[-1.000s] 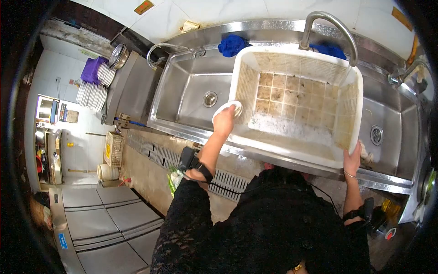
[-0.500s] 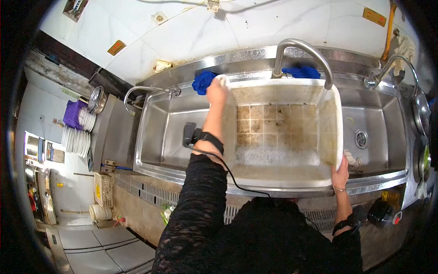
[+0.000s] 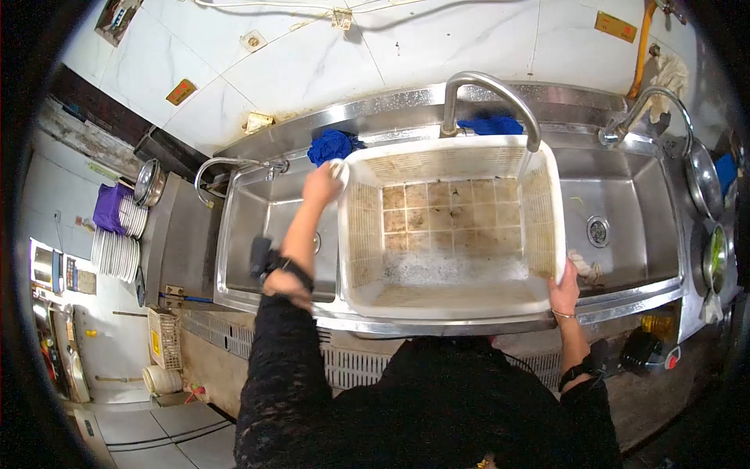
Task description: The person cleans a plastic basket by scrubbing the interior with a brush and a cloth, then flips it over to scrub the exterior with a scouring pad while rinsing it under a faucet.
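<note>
A large white plastic basket [image 3: 453, 307] with slotted sides and a brown-stained grid bottom lies over the middle of the steel sink. At its upper left corner, my left hand [image 3: 322, 186] is closed on a small whitish thing, perhaps a scrubbing pad, partly hidden by the fingers. My right hand [image 3: 563, 288] grips the basket's rim at the lower right corner. Beyond the left hand lies a blue cloth [image 3: 331, 147] on the sink's back ledge. The curved middle faucet [image 3: 491, 77] reaches over the basket's back right part.
Sink basins show on the left [image 3: 285, 227] and right [image 3: 625, 207], the right one with a drain and a pale cloth [image 3: 584, 268]. Another blue cloth [image 3: 492, 125] lies behind the basket. Stacked plates [image 3: 116, 254] stand far left, metal bowls far right.
My left hand has moved from the basket's back rim to its left corner, and the forearm has swung left. The whole view has shifted slightly. My right hand still holds the rim.
</note>
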